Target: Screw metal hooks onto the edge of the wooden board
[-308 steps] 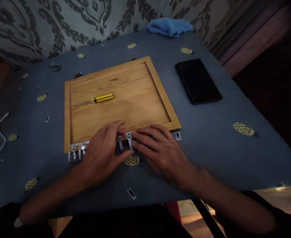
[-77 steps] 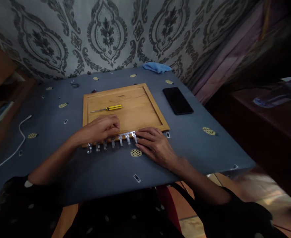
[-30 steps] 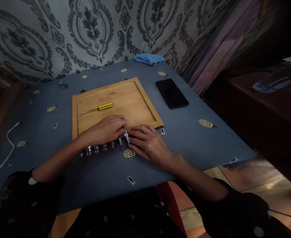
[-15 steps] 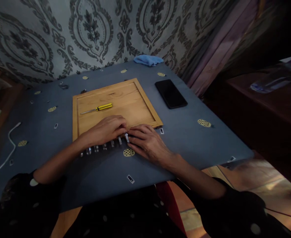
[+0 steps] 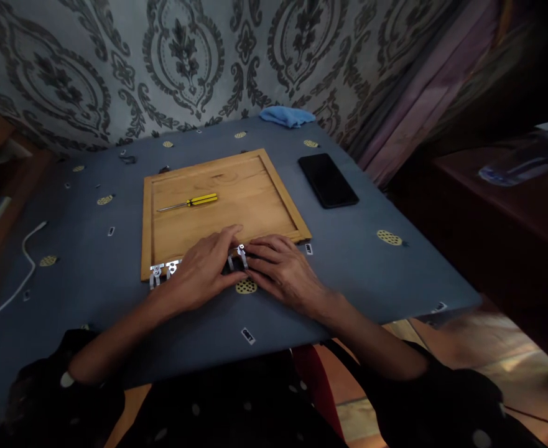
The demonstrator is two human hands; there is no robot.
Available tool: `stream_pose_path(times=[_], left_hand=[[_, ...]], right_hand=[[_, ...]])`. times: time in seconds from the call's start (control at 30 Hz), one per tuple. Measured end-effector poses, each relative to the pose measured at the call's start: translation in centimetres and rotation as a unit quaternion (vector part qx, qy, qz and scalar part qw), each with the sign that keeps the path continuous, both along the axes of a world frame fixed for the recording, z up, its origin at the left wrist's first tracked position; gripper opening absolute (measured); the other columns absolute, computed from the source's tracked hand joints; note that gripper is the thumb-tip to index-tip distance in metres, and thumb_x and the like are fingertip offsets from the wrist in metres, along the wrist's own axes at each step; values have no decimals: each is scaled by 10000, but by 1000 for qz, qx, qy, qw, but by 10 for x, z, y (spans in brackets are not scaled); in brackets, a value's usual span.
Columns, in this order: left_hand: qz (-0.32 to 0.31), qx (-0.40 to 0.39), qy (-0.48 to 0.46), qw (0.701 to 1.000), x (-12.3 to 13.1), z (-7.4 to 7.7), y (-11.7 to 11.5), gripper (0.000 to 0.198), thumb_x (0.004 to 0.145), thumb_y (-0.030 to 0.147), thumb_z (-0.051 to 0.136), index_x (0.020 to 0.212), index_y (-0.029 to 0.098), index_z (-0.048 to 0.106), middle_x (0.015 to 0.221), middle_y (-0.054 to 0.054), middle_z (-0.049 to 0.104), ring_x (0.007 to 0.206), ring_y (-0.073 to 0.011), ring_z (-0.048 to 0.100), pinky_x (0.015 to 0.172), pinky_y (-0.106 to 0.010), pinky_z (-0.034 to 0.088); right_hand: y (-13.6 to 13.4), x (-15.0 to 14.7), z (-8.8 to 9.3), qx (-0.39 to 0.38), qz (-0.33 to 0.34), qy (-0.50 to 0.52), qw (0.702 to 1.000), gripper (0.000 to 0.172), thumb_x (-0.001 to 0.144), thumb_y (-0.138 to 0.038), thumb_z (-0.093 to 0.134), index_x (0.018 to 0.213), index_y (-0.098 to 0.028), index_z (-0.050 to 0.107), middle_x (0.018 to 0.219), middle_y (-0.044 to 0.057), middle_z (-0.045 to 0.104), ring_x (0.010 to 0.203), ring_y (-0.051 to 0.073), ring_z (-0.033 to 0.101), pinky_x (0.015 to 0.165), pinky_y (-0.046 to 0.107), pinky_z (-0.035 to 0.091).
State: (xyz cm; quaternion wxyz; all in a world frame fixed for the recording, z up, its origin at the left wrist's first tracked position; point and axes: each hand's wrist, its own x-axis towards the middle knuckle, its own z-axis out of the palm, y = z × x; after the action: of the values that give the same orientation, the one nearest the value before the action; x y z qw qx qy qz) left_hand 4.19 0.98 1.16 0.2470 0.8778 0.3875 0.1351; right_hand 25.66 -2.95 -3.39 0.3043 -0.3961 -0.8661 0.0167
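Observation:
A framed wooden board [image 5: 229, 214] lies on the table, a row of shiny metal hooks [image 5: 156, 274] along its near edge. My left hand [image 5: 203, 264] lies over the middle of this row and hides several hooks. Its thumb and index finger stand apart, to either side of the edge. From the right, my right hand [image 5: 285, 267] has its fingertips closed against the last metal hook [image 5: 242, 256], thumb low and fingers above; the exact contact is partly hidden. A screwdriver [image 5: 194, 201] with a yellow and black handle rests on the board beyond my hands.
A black phone [image 5: 328, 180] lies right of the board, and a blue cloth [image 5: 287, 116] sits at the table's back edge by the patterned wall. At far left runs a white cable [image 5: 27, 258]. A clear bottle [image 5: 511, 163] is on the dark furniture at right.
My left hand has opened from a pinch near the last hook and shifted slightly left and nearer me. Hooks at the left end now show their tops. My right hand stays in place.

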Motion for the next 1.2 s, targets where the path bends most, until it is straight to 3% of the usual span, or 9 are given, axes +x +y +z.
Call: stream_pose_path(times=[0.2, 0.37, 0.73, 1.2], left_hand=[[15, 15, -22, 1000, 3, -9, -2, 804, 818, 318, 804, 1440, 214, 304, 1292, -143, 642, 1201, -327, 629, 995, -523, 520], [38, 0, -19, 999, 6, -8, -6, 818, 812, 274, 810, 1445, 228, 293, 1272, -126, 654, 1181, -315, 637, 1002, -532, 505], [96, 13, -27, 995, 14, -11, -9, 758, 796, 267, 807, 1387, 229, 335, 1148, -78, 680, 1115, -297, 650, 960, -477, 504], [100, -13, -24, 995, 17, -12, -9, 657, 822, 268, 771, 1336, 220, 365, 1146, -87, 677, 1108, -310, 649, 960, -493, 510]], right_hand=[[-1, 1, 5, -12, 7, -2, 1000, 223, 985, -253, 552, 1084, -203, 745, 1204, 81, 763, 1143, 260, 650, 947, 461, 517], [-2, 1, 7, -30, 11, 1, 999, 218, 930, -200, 582, 1090, -200, 731, 1235, 72, 750, 1154, 266, 644, 966, 465, 516], [-2, 0, 6, -26, 12, 6, 1000, 249, 929, -147, 551, 1102, -192, 724, 1213, 78, 761, 1168, 275, 642, 986, 492, 521], [1, 2, 6, -31, 24, 48, 998, 274, 909, -87, 574, 1094, -213, 731, 1180, 94, 780, 1098, 267, 692, 892, 495, 597]])
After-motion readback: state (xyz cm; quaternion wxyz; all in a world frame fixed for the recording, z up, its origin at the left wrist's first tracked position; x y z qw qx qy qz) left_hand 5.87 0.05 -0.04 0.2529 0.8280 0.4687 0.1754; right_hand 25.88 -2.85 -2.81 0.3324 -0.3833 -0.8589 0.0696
